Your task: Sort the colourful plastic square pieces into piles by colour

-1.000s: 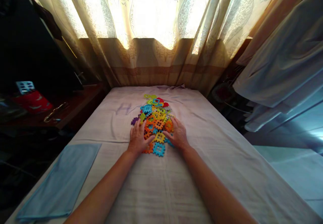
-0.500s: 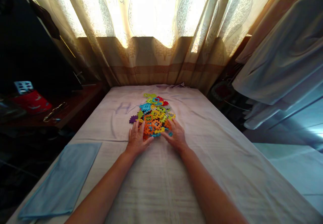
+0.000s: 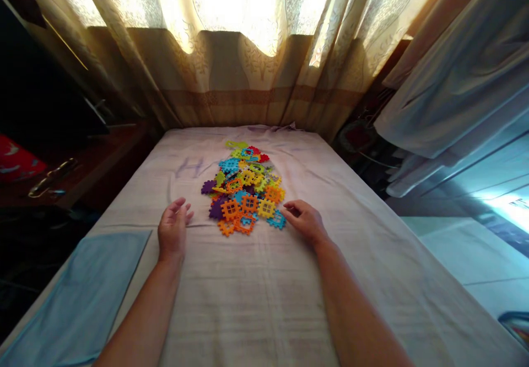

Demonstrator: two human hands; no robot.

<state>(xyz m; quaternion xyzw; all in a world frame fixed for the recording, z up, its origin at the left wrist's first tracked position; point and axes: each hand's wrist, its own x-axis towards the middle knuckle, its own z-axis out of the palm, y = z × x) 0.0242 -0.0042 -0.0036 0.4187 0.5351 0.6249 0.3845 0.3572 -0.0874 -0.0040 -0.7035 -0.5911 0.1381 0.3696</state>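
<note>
A heap of colourful plastic pieces with notched edges (image 3: 249, 204) lies on the pale sheet (image 3: 256, 301). Orange, yellow, purple and blue pieces form its near side, with green and red ones farther back. My left hand (image 3: 173, 228) is left of the heap, apart from it, fingers loosely curled and spread with nothing in them. Just right of the heap, my right hand (image 3: 305, 221) has its fingertips close to a blue piece (image 3: 276, 219); its fingers are bent but apart, and no held piece shows.
A folded blue cloth (image 3: 86, 290) lies at the left edge of the sheet. Curtains (image 3: 231, 75) hang behind the far edge. To the left stands a dark wooden table (image 3: 124, 141); clothes (image 3: 442, 80) hang at the right.
Both hands have moved apart, away from the heap's sides. More of its near side shows, and the pieces there lie more spread out. The camera view has shifted slightly.
</note>
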